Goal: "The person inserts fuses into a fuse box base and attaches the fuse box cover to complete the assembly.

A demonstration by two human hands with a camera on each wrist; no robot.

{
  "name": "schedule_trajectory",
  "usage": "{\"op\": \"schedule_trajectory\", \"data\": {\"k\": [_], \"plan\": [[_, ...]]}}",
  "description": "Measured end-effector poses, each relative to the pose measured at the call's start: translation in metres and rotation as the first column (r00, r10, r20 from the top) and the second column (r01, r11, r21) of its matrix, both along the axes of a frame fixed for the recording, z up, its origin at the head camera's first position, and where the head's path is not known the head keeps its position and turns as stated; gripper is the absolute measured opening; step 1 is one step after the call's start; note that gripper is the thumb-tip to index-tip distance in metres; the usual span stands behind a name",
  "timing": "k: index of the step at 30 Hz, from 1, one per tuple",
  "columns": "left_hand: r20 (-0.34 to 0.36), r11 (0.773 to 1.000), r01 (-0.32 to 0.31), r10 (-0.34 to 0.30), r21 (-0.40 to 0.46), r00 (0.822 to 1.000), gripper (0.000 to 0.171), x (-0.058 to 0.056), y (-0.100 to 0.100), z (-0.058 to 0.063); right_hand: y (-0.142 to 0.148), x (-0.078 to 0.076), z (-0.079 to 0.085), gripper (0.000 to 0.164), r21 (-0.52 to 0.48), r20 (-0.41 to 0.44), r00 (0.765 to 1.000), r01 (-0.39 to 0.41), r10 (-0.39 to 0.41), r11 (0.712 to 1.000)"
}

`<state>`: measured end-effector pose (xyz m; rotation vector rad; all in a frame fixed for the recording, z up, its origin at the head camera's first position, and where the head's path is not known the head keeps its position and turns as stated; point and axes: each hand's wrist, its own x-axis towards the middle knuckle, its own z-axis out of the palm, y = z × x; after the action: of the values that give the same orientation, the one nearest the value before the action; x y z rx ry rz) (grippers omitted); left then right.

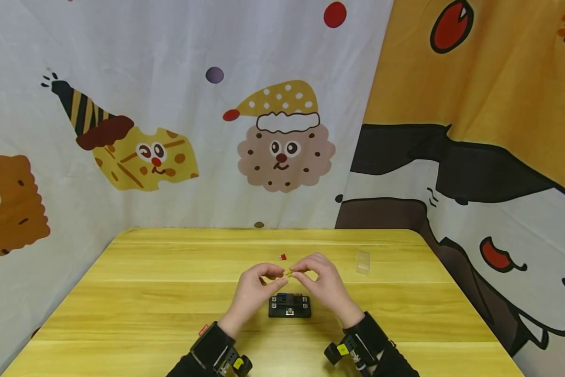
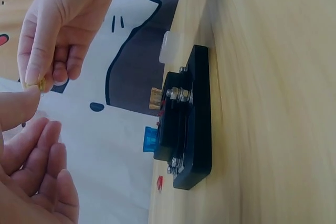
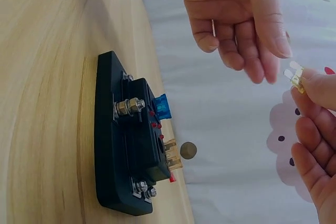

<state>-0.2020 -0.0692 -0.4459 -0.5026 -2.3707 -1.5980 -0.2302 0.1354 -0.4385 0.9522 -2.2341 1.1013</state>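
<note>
Yellow wooden table [image 1: 169, 303] spans the lower frame in the head view. At lower centre, your right hand [image 1: 323, 280] pinches a yellow fuse [image 3: 297, 80]; your left hand [image 1: 252, 293], fingers loosely bent, is just beside it, contact unclear. Below sits a black fuse box [image 1: 282, 313].

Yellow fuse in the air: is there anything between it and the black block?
Nothing visible stands between the yellow fuse, pinched in the right hand, and the black block lower down. The left hand is close beside the fuse.
</note>
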Motion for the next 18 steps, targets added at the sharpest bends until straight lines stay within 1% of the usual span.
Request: {"op": "schedule_trajectory", "data": {"k": [5,10,18], "plan": [[0.017,0.999,0.026,-0.025,-0.034,1.000,0.031,-0.0009,-0.0031,-0.0012,0.0004,-0.0009,-0.0001,0.014,0.012,-0.007,1.000,0.002,-0.002,1.000],[0.025,0.996,0.037,-0.035,-0.081,0.999,0.032,-0.0021,-0.0051,-0.0036,0.0016,-0.0014,-0.0004,0.013,0.024,-0.004,1.000,0.004,-0.004,1.000],[0.027,0.983,0.061,-0.057,-0.176,0.998,0.046,-0.0047,-0.0068,-0.0055,0.0032,-0.0022,-0.0001,0.012,0.054,0.003,1.000,0.017,-0.017,0.998]]}}
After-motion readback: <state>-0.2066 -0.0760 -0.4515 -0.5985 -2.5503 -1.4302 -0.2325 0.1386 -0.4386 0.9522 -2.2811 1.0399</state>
